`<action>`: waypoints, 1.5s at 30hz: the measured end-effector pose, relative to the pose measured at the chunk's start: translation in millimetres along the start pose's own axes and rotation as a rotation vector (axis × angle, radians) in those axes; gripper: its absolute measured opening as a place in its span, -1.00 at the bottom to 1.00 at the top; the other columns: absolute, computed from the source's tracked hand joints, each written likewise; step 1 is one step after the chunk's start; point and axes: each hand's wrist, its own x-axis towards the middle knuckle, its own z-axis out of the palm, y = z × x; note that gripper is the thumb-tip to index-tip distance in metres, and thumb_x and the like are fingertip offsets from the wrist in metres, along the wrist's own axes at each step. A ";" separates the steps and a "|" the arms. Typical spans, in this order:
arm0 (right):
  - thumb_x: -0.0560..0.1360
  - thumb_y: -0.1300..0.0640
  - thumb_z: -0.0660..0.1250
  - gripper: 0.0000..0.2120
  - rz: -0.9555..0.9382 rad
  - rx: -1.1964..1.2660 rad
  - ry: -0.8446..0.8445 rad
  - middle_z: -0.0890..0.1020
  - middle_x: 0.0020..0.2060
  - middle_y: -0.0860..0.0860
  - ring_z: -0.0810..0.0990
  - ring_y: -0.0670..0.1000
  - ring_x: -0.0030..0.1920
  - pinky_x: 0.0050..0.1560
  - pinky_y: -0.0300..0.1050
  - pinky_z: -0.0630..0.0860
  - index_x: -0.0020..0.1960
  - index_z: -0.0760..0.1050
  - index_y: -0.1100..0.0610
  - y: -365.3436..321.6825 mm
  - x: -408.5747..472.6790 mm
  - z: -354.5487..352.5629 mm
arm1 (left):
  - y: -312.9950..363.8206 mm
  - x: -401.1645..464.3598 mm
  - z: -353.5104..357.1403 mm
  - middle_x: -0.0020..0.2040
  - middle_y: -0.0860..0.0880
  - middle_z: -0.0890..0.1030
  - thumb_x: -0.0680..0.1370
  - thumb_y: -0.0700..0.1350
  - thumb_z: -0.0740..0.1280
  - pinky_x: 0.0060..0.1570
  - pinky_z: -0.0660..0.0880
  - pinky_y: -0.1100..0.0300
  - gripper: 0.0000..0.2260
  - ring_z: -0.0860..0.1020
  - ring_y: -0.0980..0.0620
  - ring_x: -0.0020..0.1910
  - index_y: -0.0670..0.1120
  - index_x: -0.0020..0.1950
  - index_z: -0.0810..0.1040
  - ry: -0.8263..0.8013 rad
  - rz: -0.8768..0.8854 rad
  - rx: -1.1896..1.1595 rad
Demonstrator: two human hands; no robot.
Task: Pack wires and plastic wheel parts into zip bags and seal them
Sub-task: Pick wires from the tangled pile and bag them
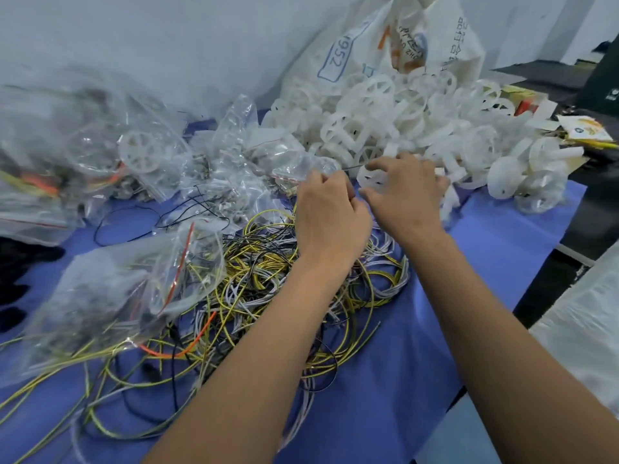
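Note:
A tangle of yellow, white, black and orange wires (254,283) covers the middle of the blue table cloth (495,236). Behind it a heap of white plastic wheels (395,115) spills from a large white sack (405,38). My left hand (330,212) is closed in a pinch over the far edge of the wires, seemingly on a thin dark wire (353,167). My right hand (407,195) rests with fingers spread on a white wheel (370,177) at the front of the heap. Filled clear zip bags (110,289) lie to the left.
More clear zip bags (234,159), one with a wheel inside (144,154), are piled at the back left near the wall. Dark objects (16,283) lie at the left edge. Cardboard and papers (582,128) lie at the back right, where the table's right edge drops off.

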 end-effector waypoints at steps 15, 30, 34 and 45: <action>0.66 -0.15 0.20 -0.66 0.104 1.756 -0.554 0.64 -0.35 0.02 0.54 -0.01 -0.39 -0.43 -0.17 0.36 -0.08 0.64 0.01 -191.6 -95.8 27.3 | -136.0 -60.9 -183.7 0.10 -0.15 0.52 0.47 0.12 0.46 0.11 0.26 0.10 -0.68 0.44 -0.23 0.18 -0.05 0.08 0.55 0.335 -0.199 0.525; 0.53 0.01 0.39 -0.66 -0.259 2.012 -0.930 0.39 -0.37 0.16 0.21 -0.03 -0.51 -0.51 -0.20 0.09 0.02 0.46 0.31 -191.6 -108.6 36.3 | -161.6 -66.8 -204.4 -0.34 -0.02 0.52 0.42 -0.26 0.39 -0.35 0.37 0.12 -0.87 0.42 -0.01 -0.38 -0.05 -0.25 0.51 0.363 -0.559 -0.514; 0.59 0.08 0.33 -0.80 -0.156 1.745 -0.785 0.51 -0.38 0.08 0.35 -0.02 -0.50 -0.53 -0.20 0.14 -0.13 0.59 0.17 -192.3 -110.0 41.4 | -150.0 -42.5 -210.4 -0.44 0.04 0.49 0.33 -0.25 0.38 -0.41 0.31 0.19 -0.87 0.38 0.01 -0.48 -0.03 -0.31 0.50 0.339 -0.595 -0.505; 0.32 0.18 0.35 -0.80 -0.481 0.896 -0.214 0.51 -0.47 -0.18 0.42 -0.14 -0.46 -0.39 -0.34 0.35 -0.17 0.46 -0.11 -196.7 -117.0 51.5 | -111.6 -15.3 -194.8 -0.17 0.00 0.60 0.39 -0.13 0.37 -0.30 0.34 0.20 -0.95 0.55 -0.04 -0.13 -0.02 -0.21 0.51 0.104 -0.298 0.180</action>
